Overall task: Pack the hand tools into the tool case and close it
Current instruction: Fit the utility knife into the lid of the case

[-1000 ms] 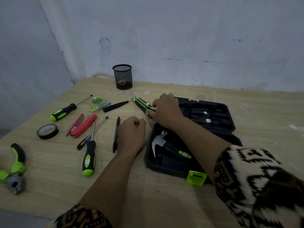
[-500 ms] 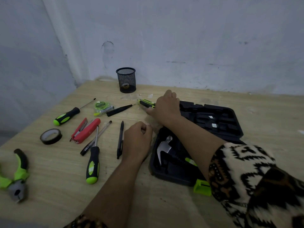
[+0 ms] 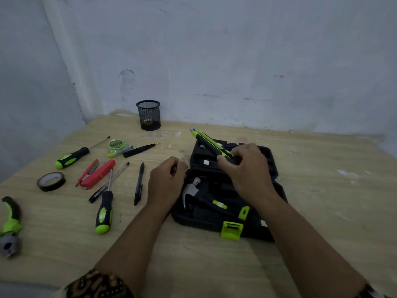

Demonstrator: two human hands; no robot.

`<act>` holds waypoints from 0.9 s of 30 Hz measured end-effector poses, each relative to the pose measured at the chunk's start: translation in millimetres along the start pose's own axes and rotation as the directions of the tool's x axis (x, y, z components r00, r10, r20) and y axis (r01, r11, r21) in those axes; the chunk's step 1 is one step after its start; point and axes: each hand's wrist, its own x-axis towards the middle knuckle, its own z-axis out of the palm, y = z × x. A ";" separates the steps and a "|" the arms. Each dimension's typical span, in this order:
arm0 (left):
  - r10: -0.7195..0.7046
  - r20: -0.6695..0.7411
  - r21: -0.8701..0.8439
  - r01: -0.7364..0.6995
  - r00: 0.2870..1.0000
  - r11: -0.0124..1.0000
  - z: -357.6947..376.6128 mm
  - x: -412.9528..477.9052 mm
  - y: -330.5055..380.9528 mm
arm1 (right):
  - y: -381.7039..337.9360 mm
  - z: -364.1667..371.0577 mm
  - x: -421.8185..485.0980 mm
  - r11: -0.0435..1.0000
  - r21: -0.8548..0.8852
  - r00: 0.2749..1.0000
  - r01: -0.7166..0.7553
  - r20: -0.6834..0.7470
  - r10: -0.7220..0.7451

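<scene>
The black tool case (image 3: pixel 277 181) lies open on the wooden table, with a hammer (image 3: pixel 194 191) in its near half and green latches (image 3: pixel 231 230) on the front edge. My right hand (image 3: pixel 245 168) grips a black and green utility knife (image 3: pixel 209 143) and holds it tilted over the case's far half. My left hand (image 3: pixel 166 181) rests on the table, touching the case's left edge, with fingers loosely curled and nothing in it. Loose to the left lie two green-handled screwdrivers (image 3: pixel 104 211) (image 3: pixel 72 157) and green pliers (image 3: pixel 10 224).
Also on the table: a red stapler (image 3: pixel 96 174), a roll of dark tape (image 3: pixel 51 181), pens (image 3: pixel 139 183), a green tape measure (image 3: pixel 117 146). A black mesh cup (image 3: pixel 148 115) stands by the back wall. The table's left edge runs beside the pliers.
My right hand has lifted the utility knife off the table and carried it right, over the case. My left hand has stayed put beside the case.
</scene>
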 end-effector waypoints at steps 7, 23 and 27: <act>-0.050 0.220 -0.354 0.127 0.974 0.927 3.8 -17.5 64.3 | 26.1 -33.3 -47.5 0.992 0.124 1.000 -0.022 -0.008 0.023; -0.171 0.279 -0.721 0.324 0.945 0.612 2.4 -58.4 104.4 | 18.8 -75.3 -76.3 0.773 0.627 0.996 -0.092 0.054 0.075; -0.164 0.284 -0.718 0.323 0.945 0.617 2.3 -60.8 104.7 | 21.7 -74.9 -77.6 0.771 0.632 0.996 -0.082 0.039 0.075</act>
